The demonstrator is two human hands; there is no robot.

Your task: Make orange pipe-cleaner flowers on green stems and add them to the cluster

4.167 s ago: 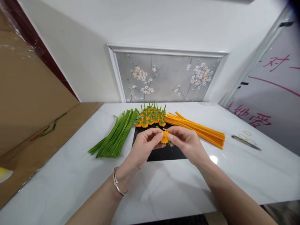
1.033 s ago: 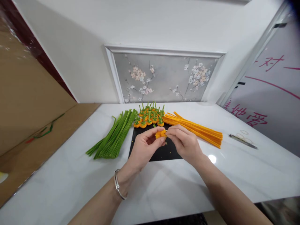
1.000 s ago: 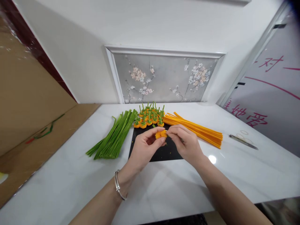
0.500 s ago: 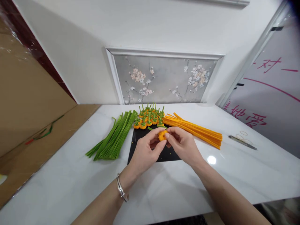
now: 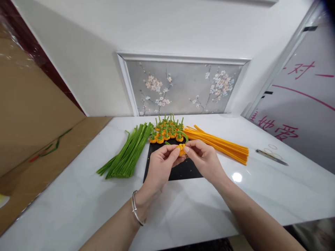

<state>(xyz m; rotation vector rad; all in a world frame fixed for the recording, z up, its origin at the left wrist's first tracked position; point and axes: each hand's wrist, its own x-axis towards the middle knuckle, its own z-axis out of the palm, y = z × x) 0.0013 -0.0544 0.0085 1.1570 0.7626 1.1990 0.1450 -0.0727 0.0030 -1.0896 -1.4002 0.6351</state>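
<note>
Between my two hands is a small orange fuzzy piece (image 5: 181, 150), pinched from both sides above a black mat (image 5: 184, 171). My left hand (image 5: 161, 164) has thumb and fingertips closed on its left side; my right hand (image 5: 205, 159) grips its right side. A curved green fuzzy stem (image 5: 185, 135) rises behind the piece, its lower end hidden by my fingers. Just beyond stand several small orange pumpkin shapes (image 5: 160, 139) with green stems, grouped close together.
A bundle of green stems (image 5: 128, 153) lies on the left of the white table (image 5: 78, 205). Orange stems (image 5: 220, 144) lie on the right, with scissors (image 5: 272, 157) and thin rings (image 5: 272, 147) farther right. Cardboard (image 5: 39, 167) borders the left side.
The orange piece has been tilted, and its green stem now arches up higher behind it. My left thumb has moved up onto the piece near my right thumb.
</note>
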